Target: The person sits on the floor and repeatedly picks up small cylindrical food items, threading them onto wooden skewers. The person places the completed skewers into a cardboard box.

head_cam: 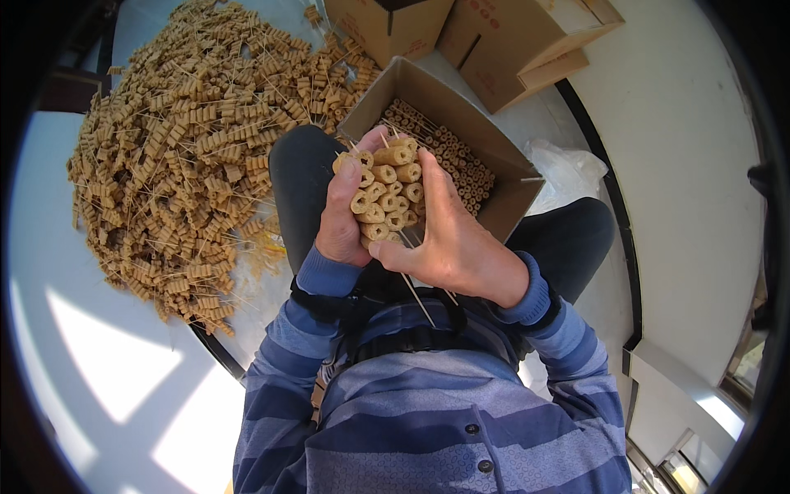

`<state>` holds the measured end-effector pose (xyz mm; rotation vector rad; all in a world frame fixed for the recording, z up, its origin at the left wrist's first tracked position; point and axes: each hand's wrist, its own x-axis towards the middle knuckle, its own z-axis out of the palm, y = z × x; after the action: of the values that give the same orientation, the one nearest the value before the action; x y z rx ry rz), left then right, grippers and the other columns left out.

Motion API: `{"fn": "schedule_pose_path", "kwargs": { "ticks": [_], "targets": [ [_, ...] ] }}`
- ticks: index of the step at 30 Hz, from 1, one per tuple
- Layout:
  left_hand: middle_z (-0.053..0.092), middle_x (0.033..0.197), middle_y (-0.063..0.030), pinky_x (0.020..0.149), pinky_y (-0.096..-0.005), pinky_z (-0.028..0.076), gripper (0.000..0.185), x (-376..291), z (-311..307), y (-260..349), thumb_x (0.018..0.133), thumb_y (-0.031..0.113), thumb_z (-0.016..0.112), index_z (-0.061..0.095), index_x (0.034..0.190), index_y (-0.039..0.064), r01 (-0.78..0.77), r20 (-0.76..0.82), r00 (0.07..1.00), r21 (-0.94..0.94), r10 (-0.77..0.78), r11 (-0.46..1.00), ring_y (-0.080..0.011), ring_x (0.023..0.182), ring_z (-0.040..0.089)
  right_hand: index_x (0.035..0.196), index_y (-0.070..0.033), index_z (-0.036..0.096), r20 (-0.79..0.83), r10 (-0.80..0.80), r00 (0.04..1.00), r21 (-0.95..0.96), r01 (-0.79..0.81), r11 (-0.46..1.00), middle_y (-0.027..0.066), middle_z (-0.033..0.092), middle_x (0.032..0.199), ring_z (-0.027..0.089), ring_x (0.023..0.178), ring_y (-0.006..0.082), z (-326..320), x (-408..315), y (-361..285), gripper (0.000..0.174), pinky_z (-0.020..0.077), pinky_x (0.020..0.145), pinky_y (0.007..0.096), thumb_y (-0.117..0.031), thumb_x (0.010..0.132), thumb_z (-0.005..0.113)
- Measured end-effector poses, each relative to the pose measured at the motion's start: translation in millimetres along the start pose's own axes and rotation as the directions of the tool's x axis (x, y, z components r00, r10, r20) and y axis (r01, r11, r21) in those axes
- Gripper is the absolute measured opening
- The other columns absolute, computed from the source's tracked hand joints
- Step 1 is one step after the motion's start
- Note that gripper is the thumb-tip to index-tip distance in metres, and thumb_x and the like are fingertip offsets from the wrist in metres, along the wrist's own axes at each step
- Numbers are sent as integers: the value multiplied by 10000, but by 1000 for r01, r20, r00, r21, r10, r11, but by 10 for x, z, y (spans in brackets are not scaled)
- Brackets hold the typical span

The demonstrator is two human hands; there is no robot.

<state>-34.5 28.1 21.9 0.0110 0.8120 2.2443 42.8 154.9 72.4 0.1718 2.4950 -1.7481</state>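
Note:
Between my two hands is a bundle of skewered, tube-shaped tan food rolls [390, 191], with hollow ends facing up. My left hand [343, 213] presses its thumb and palm against the left side. On the right side, my right hand [453, 231] has its fingers along the top and its thumb at the lower edge. Thin wooden sticks [417, 299] stick out below the bundle towards my lap, and short tips poke out above. Just beyond my hands stands an open cardboard box [500, 145], partly filled with rows of similar skewered rolls [463, 162].
A large heap of skewered rolls [185, 154] spreads over the floor at left. More cardboard boxes [518, 43] stand at the back. A clear plastic bag [561, 170] lies right of the open box. My bent knees [302, 179] flank the work. A pale wall [685, 185] rises at right.

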Motion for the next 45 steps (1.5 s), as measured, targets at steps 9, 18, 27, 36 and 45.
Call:
{"fn": "schedule_pose_path", "kwargs": {
  "ticks": [9,18,27,36,45],
  "targets": [
    [500,1402,-135,1068,-406,468,762,-14,-111,-17,968,496,564,258,1531,82,-88,32,996,-20,89,996,-266,1239,558,1497,132,69,-90,-66,994,-163,51,985,312,339,1416,406,1332,393,182,108,0,1240,367,1110,430,-424,727,867],
    [486,1422,-139,1078,-393,454,736,142,-147,85,1029,568,386,242,1527,46,-74,57,996,18,73,997,-250,1270,535,1501,110,133,-177,-70,982,-95,53,994,286,412,1374,461,1292,374,194,337,141,1088,394,1091,425,-260,728,803],
    [508,1383,-120,1070,-378,458,693,428,-255,-12,1042,549,366,266,1510,48,-20,14,1000,5,20,1000,-230,1248,545,1485,98,206,-186,3,983,-196,-40,980,280,440,1361,502,1260,348,117,620,329,1008,421,1071,404,-245,736,787],
    [387,1489,-159,1124,-435,374,807,630,-546,160,1015,614,364,187,1541,28,-39,-124,990,258,73,965,-290,1342,440,1439,116,268,-154,181,971,165,-156,974,270,481,1302,517,1232,337,-120,847,835,956,437,1047,391,-265,734,790],
    [343,1503,-212,1097,-431,373,865,230,-959,845,986,578,482,164,1554,8,-268,-101,903,628,417,731,-318,1292,481,1468,127,229,-140,267,953,-576,-298,761,331,376,1431,389,1346,442,-168,1377,1871,1060,371,1123,435,-396,720,768]
  ]
}}
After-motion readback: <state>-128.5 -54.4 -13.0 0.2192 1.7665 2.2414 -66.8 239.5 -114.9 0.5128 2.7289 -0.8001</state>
